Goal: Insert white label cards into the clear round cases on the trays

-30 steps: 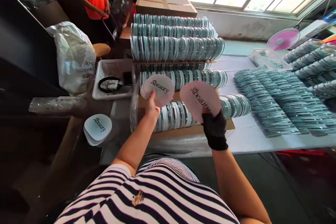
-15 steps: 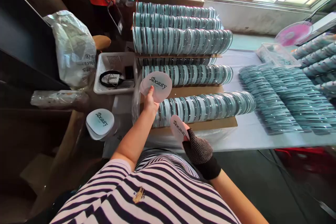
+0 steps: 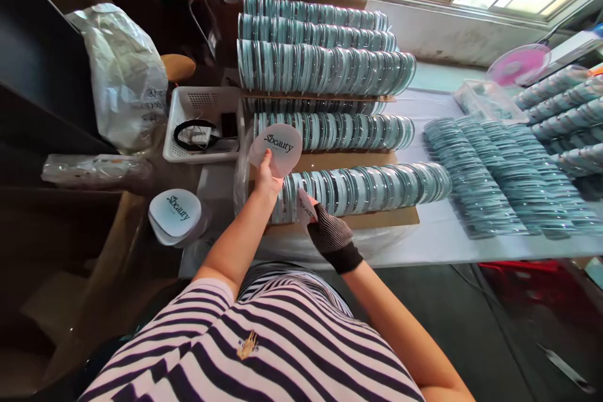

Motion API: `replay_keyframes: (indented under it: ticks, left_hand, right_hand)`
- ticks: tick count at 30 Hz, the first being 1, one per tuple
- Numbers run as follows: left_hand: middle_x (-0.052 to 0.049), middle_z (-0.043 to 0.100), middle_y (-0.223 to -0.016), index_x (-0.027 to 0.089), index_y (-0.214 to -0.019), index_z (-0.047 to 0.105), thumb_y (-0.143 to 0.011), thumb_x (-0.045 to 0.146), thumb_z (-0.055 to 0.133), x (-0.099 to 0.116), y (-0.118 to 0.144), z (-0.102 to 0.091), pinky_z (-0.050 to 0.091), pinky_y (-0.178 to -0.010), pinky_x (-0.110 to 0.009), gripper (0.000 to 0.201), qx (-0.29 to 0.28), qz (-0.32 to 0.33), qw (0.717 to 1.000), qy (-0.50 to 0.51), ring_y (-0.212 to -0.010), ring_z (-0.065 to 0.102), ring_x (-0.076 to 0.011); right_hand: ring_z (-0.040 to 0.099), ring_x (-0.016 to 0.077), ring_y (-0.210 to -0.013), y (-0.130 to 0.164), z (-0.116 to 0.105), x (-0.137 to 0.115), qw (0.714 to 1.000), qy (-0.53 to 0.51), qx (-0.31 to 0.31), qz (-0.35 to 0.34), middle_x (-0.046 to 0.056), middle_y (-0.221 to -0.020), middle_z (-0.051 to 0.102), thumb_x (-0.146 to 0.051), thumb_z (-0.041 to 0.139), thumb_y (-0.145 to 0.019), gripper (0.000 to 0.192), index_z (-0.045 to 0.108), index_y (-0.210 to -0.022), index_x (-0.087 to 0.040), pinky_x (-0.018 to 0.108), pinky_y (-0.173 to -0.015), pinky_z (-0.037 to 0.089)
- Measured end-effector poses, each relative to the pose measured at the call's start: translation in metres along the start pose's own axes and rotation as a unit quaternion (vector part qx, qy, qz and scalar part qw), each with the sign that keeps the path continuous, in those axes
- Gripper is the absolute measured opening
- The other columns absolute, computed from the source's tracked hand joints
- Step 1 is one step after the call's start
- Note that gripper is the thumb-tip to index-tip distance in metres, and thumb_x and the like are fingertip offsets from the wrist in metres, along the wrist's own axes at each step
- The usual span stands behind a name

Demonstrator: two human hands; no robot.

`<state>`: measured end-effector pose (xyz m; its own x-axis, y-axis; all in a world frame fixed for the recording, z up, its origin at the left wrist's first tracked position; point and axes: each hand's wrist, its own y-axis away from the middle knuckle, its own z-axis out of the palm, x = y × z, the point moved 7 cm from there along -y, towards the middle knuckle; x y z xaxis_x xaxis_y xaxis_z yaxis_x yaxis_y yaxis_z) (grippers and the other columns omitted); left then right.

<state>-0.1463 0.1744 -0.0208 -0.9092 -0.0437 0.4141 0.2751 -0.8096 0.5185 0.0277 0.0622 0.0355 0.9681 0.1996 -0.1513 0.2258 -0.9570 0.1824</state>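
Head view: the bare left hand (image 3: 267, 179) pinches a round card (image 3: 276, 149) reading "Sbeauty" above the near-left row of cased discs (image 3: 362, 190); the gloved right hand (image 3: 330, 233) grips a second card (image 3: 305, 206) touching that row. It would best slide in edge-first, kept upright.

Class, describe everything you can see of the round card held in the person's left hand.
The round card is a thin, flat, pale disc, apparently paper or card, printed with dark script reading "beauty". It is held up, printed face toward the camera, slightly tilted. The bare left hand pinches its lower edge. It sits before the rows of cased discs.
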Motion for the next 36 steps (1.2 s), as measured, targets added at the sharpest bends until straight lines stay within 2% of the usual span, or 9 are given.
replay_keyframes:
  ticks: [2,5,8,12,20,25,30,33,36]
  left_hand:
    - [-0.01,0.068,-0.127,0.024,-0.125,0.064,-0.093,0.033,0.062,0.001,0.002,0.001,0.041,-0.111,-0.054,0.033,0.002,-0.005,1.0,0.004,-0.126,0.059,-0.0259]
    - [-0.008,0.07,-0.124,0.026,-0.123,0.065,-0.093,0.035,0.062,0.002,0.005,0.001,0.035,-0.115,-0.056,0.032,0.014,-0.024,1.0,0.002,-0.128,0.058,-0.0259]
    - [-0.007,0.07,-0.124,0.027,-0.124,0.064,-0.091,0.038,0.064,0.002,0.007,0.0,0.028,-0.117,-0.061,0.034,0.029,-0.048,0.998,0.004,-0.129,0.056,-0.0269]
    - [-0.006,0.07,-0.126,0.026,-0.121,0.065,-0.091,0.038,0.065,0.003,0.006,-0.003,0.021,-0.119,-0.064,0.033,0.042,-0.061,0.997,0.022,-0.131,0.055,-0.0269]
    - [-0.004,0.072,-0.12,0.028,-0.113,0.07,-0.091,0.035,0.065,0.008,0.001,-0.008,0.018,-0.117,-0.069,0.024,0.031,-0.083,0.994,0.063,-0.128,0.058,-0.0256]
    - [-0.004,0.073,-0.114,0.027,-0.11,0.07,-0.093,0.034,0.063,0.009,0.004,-0.009,0.018,-0.117,-0.069,0.02,0.028,-0.09,0.993,0.074,-0.124,0.06,-0.0243]
    - [-0.004,0.072,-0.114,0.028,-0.109,0.068,-0.092,0.035,0.064,0.007,0.006,-0.004,0.022,-0.116,-0.069,0.019,0.01,-0.093,0.995,0.045,-0.124,0.059,-0.026]
    - [-0.004,0.072,-0.111,0.028,-0.111,0.067,-0.094,0.036,0.061,0.01,0.004,-0.004,0.023,-0.116,-0.069,0.02,0.015,-0.088,0.995,0.036,-0.123,0.059,-0.0254]
    - [-0.004,0.073,-0.106,0.026,-0.114,0.065,-0.094,0.036,0.06,0.011,0.004,-0.006,0.024,-0.116,-0.067,0.023,0.011,-0.08,0.996,0.025,-0.12,0.06,-0.0251]
  right_hand:
    - [0.073,0.0227,-0.079,-0.017,0.016,-0.001,1.0,0.002,-0.015,-0.005,0.006,-0.095,0.077,-0.027,0.043,-0.096,0.061,0.032,-0.156,-0.03,0.027,-0.067,0.046]
    - [0.073,0.0239,-0.08,-0.023,0.03,0.001,1.0,-0.012,-0.007,-0.002,0.008,-0.095,0.077,-0.044,0.046,-0.097,0.064,0.031,-0.155,-0.022,0.028,-0.065,0.044]
    - [0.072,0.0237,-0.08,-0.01,0.026,0.009,0.999,-0.032,0.027,0.027,0.008,-0.091,0.076,-0.053,0.043,-0.098,0.054,0.05,-0.138,-0.018,0.026,-0.063,0.04]
    - [0.071,0.0193,-0.082,-0.006,0.018,0.007,0.999,-0.028,0.036,0.018,0.008,-0.095,0.075,-0.038,0.035,-0.102,0.036,0.064,-0.109,-0.018,0.024,-0.063,0.037]
    - [0.072,0.0215,-0.09,-0.042,0.026,-0.004,0.999,0.046,-0.003,0.001,0.013,-0.102,0.075,-0.034,0.026,-0.105,0.043,0.059,-0.125,-0.017,0.025,-0.067,0.042]
    - [0.072,0.0212,-0.089,-0.035,0.042,-0.004,0.996,0.056,-0.072,-0.019,0.012,-0.101,0.075,-0.029,0.037,-0.101,0.033,0.062,-0.119,-0.019,0.025,-0.07,0.045]
    - [0.072,0.0255,-0.093,-0.04,0.049,-0.007,0.996,0.068,-0.052,-0.026,0.015,-0.098,0.075,-0.024,0.03,-0.102,0.037,0.065,-0.112,-0.018,0.032,-0.076,0.049]
    - [0.071,0.0249,-0.093,-0.036,0.059,-0.002,0.994,-0.056,-0.092,-0.005,0.017,-0.098,0.074,-0.017,0.038,-0.097,0.03,0.066,-0.106,-0.015,0.034,-0.079,0.05]
    - [0.067,0.0148,-0.07,-0.027,0.068,-0.001,0.942,-0.284,-0.177,0.028,0.009,-0.088,0.074,-0.02,0.04,-0.096,0.03,0.058,-0.121,-0.015,0.025,-0.067,0.05]
